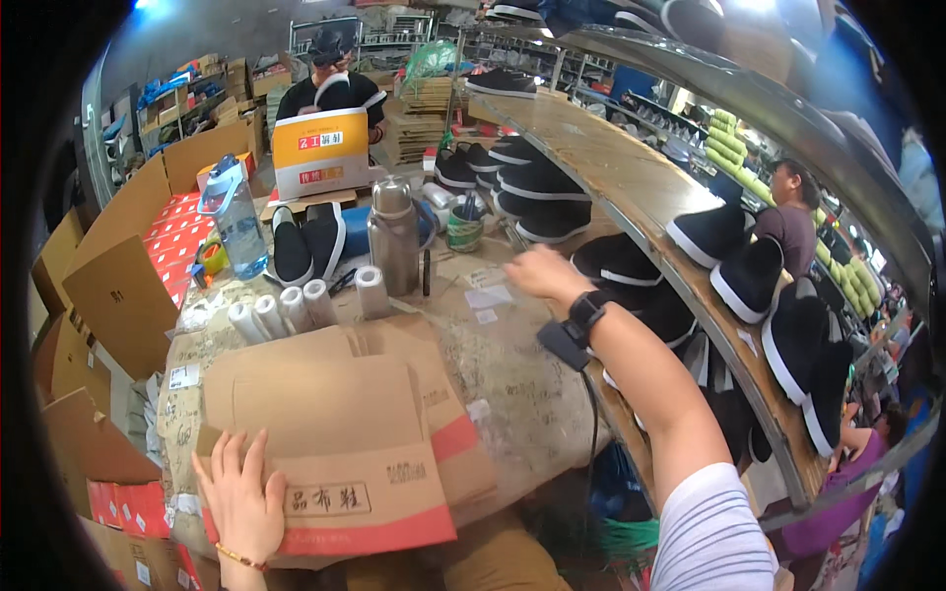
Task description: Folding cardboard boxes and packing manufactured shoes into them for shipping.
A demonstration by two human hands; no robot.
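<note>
My left hand (243, 497) lies with its fingers apart on a flat, unfolded brown cardboard box (340, 433) with a red border and a printed panel. Under it rests another flat cardboard sheet (448, 414). My right hand (548, 275) reaches over the far right part of the table, its fingers curled in; whatever they hold, if anything, is hidden. A dark watch-like band with a black block (564, 343) is on that wrist. Close by are white paper slips (487, 298), black cloth shoes with white soles (540, 187) and a green cup of pens (464, 227).
White rolls (315, 299) stand beside a steel flask (393, 236). A water bottle (236, 219) and black shoes (309, 241) are farther left. A wooden shelf (631, 182) with shoes runs along the right. Open cartons (118, 286) line the left. A person (296, 97) holds shoes across the table.
</note>
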